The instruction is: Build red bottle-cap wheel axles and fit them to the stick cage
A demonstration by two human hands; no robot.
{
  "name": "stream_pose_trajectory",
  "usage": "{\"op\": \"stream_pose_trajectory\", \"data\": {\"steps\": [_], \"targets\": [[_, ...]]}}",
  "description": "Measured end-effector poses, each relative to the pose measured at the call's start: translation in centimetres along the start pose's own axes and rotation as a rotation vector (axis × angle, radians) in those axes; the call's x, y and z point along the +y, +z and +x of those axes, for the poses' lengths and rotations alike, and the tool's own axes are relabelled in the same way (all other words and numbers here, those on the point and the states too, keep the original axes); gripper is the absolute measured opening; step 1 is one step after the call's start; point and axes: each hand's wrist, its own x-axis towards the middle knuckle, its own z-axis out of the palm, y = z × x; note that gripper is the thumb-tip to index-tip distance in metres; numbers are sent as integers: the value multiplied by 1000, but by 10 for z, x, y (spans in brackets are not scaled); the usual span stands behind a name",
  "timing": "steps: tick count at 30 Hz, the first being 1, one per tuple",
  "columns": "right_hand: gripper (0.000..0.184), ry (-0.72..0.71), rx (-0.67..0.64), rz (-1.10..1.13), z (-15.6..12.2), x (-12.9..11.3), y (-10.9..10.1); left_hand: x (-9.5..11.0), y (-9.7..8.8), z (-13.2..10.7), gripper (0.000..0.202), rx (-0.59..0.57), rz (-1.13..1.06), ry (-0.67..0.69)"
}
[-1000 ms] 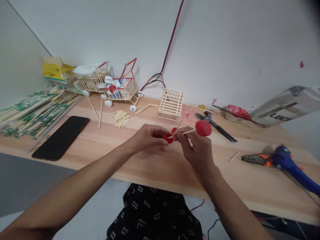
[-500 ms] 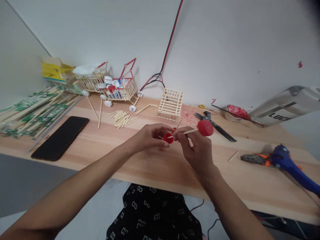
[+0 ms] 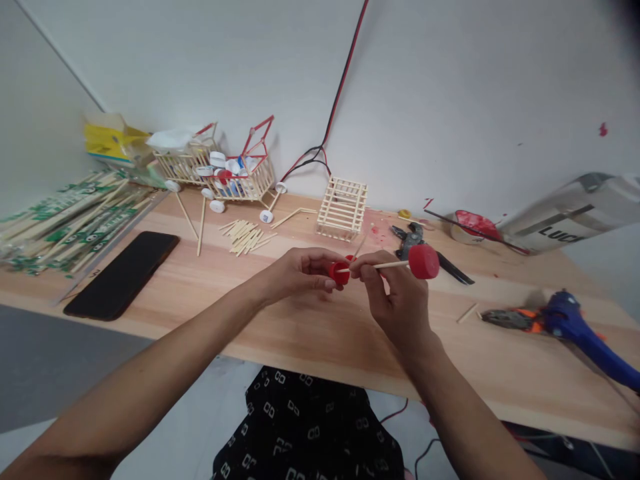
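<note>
Before the slatted crate [image 3: 342,208], I have the left hand [image 3: 297,275] pinching an open red cap [image 3: 343,273] between thumb and fingers. In front and to the crate's right, my right hand [image 3: 397,293] pinches a thin stick [image 3: 394,265], one end at that cap's mouth, a second red cap [image 3: 424,261] on the other.

red cap [image 3: 339,277] in left grip [image 3: 297,275], stick [image 3: 393,265] in right grip [image 3: 400,297]

Single head-worn view, facing forward and down — near the table [image 3: 300,340], wall [image 3: 450,80] beyond
</note>
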Motion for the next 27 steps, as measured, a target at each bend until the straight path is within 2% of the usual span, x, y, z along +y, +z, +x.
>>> {"op": "stream_pose_trajectory", "data": {"steps": [11,27], "targets": [[19,3,-26,-28,1,-1,0,-1,0,-1,36,64,25,19],[19,-41,-52,-52,1,2,3,-5,-4,0,38,71,52,47]]}}
